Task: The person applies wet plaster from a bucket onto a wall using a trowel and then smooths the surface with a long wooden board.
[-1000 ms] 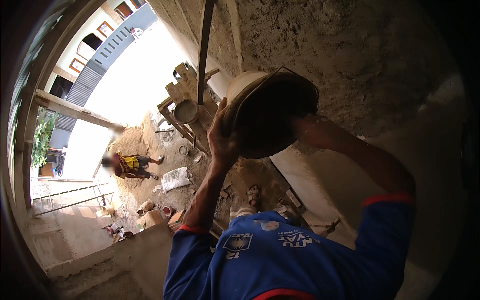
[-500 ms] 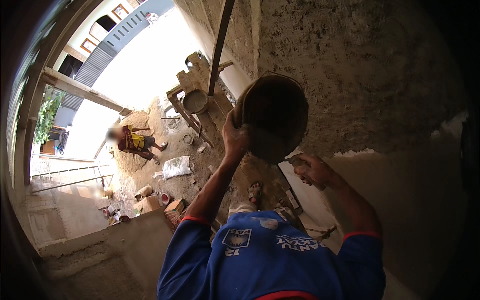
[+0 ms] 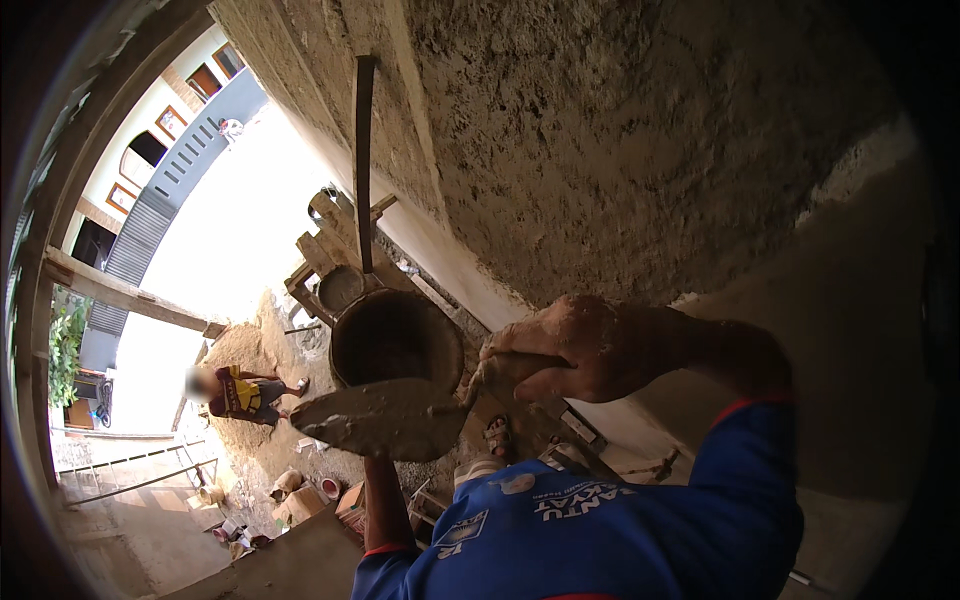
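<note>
My right hand (image 3: 575,350) is closed around the handle of a pointed trowel (image 3: 385,420), whose broad blade is coated with wet mortar and reaches left across the near side of a bucket. The dark round bucket (image 3: 452,345) is held up in front of me, its mouth facing me and its inside in shadow. My left forearm (image 3: 385,505) rises to the bucket's near side. The trowel blade hides my left hand, so its fingers do not show. Grey mortar smears cover my right hand.
A rough plastered wall (image 3: 650,150) rises to the right, beside a slanting wooden bar (image 3: 364,160). Planks (image 3: 318,250) below carry a round basin (image 3: 341,289). Another person (image 3: 245,395) stands on the sandy ground at left. Boxes (image 3: 300,507) lie lower left.
The bucket has come down and left. My right hand has swung up and left, bringing the trowel blade across the bucket's near side. The view has shifted, with more wall showing.
</note>
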`<state>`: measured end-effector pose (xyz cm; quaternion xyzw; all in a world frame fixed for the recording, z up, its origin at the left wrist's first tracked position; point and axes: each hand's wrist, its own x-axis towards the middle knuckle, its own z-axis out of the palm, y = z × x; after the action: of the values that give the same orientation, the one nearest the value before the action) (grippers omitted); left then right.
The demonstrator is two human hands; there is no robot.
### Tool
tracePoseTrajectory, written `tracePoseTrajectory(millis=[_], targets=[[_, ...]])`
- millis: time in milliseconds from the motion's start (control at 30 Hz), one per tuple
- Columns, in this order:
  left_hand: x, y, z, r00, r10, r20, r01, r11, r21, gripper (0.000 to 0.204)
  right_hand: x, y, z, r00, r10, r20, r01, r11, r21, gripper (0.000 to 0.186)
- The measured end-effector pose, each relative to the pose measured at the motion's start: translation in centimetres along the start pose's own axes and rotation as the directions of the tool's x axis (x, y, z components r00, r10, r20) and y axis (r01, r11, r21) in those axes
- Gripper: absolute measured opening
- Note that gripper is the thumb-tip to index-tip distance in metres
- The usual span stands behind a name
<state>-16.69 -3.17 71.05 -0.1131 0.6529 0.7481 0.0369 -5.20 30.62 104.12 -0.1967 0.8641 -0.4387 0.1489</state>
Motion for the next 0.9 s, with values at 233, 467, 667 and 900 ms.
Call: tracePoseTrajectory(millis=[233, 467, 667, 900], targets=[[-1.3, -0.4, -0.2, 0.997, -0.075, -0.031, 0.075, 0.997, 0.024, 0.057, -1.8, 12.1, -6.6, 0.644, 0.651, -0.401, -0.641, 0.746, 0.181, 0.061], [-1.0, -5.5, 0.4, 0.957, -0.279, -0.076, 0.284, 0.957, 0.056, 0.063, -7.4, 9.9, -6.8, 0.435, 0.518, -0.737, -0.546, 0.802, 0.242, 0.053], [-4.1, -9.4, 9.9, 0.879, -0.475, 0.037, 0.477, 0.876, -0.076, 0.056, -8.6, 19.1, 7.7, 0.706, 0.690, -0.160, -0.653, 0.721, 0.232, 0.060], [-1.4, -22.0, 9.4, 0.908, -0.415, 0.058, 0.417, 0.908, -0.033, 0.050, 2.0, 27.6, 13.4, 0.853, 0.523, 0.012, -0.523, 0.852, 0.031, 0.065]])
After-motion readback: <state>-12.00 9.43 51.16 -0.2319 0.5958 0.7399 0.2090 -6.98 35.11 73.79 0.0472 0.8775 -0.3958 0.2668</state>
